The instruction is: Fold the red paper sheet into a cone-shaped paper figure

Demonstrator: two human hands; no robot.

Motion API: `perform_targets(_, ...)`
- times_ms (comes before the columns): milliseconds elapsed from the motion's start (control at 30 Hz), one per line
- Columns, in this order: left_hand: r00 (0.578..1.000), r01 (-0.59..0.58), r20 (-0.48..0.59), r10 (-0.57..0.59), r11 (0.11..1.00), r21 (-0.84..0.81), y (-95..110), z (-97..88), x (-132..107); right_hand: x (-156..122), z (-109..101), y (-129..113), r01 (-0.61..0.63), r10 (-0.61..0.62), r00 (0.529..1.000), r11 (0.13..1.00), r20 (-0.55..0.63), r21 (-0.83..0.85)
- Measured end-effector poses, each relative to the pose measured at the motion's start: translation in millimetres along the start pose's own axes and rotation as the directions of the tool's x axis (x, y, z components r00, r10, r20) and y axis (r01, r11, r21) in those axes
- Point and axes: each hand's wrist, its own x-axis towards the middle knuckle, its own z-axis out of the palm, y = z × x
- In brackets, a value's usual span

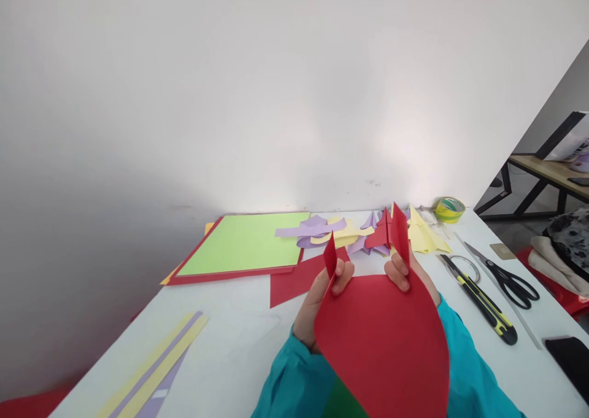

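A sheet of red paper (384, 338) is held up off the table, its near part curving down toward me and its far corners standing up. My left hand (329, 289) is closed on its left side, fingers curled over the edge. Closed on the opposite edge is my right hand (402, 272), partly hidden behind the raised corner. Beyond my left hand, a flat piece of red paper (289, 286) lies on the table. Folded paper shapes in red (383, 231), yellow (426, 234) and purple sit past my right hand.
A stack topped by light green paper (248, 244) lies at the back left. Yellow and purple paper strips (161, 369) are at the front left. Rightward are a utility knife (481, 301), scissors (506, 278), a tape roll (450, 210) and a black object (570, 359). A wall closes the back.
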Motion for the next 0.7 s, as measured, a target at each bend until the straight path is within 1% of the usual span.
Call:
perform_targets(67, 0.999, -0.022, -0.032, 0.022, 1.0, -0.007, -1.1, -4.6, 1.2, 1.4, -1.4, 1.4, -0.024, 0.022, 0.999, 0.996, 0.025, 0.087)
perform_targets(133, 0.99, -0.06, -0.13, 0.052, 0.996, -0.059, -4.1, -1.7, 0.8, 5.0, -3.4, 4.3, -0.005, -0.002, 0.999, 0.982, 0.039, 0.188)
perform_targets(200, 0.967, -0.089, -0.247, 0.058, 0.99, -0.114, -9.3, 7.3, -0.6, 9.0, -4.8, 8.1, 0.019, -0.029, 0.999, 0.968, 0.034, 0.251)
perform_targets(267, 0.945, -0.108, -0.322, 0.049, 0.98, -0.166, -15.3, 19.2, -1.9, 11.8, -5.3, 11.1, 0.027, -0.034, 0.999, 0.961, 0.021, 0.276)
perform_targets(333, 0.945, -0.105, -0.326, 0.014, 0.959, -0.263, -19.6, 30.3, -1.8, 12.8, -5.1, 11.8, 0.013, -0.019, 1.0, 0.949, 0.017, 0.315)
perform_targets(367, 0.951, -0.081, -0.309, -0.024, 0.944, -0.321, -20.6, 34.9, -1.2, 12.6, -5.0, 11.2, -0.007, 0.001, 1.0, 0.938, 0.017, 0.347)
perform_targets(433, 0.954, -0.068, -0.295, -0.061, 0.91, -0.408, -20.6, 41.2, 1.1, 11.1, -4.6, 9.3, -0.06, 0.057, 0.998, 0.909, 0.019, 0.412)
perform_targets(500, 0.941, -0.09, -0.331, -0.075, 0.885, -0.457, -19.4, 44.0, 4.1, 8.9, -3.6, 8.6, -0.094, 0.099, 0.995, 0.886, 0.013, 0.454)
perform_targets(600, 0.907, -0.12, -0.406, -0.107, 0.86, -0.495, -18.3, 44.7, 7.6, 6.2, 0.5, 12.4, -0.045, 0.059, 0.998, 0.879, -0.014, 0.474)
perform_targets(700, 0.898, -0.108, -0.42, -0.129, 0.861, -0.496, -18.9, 45.8, 8.7, 6.1, 6.9, 19.0, 0.001, 0.029, 0.998, 0.894, -0.061, 0.447)
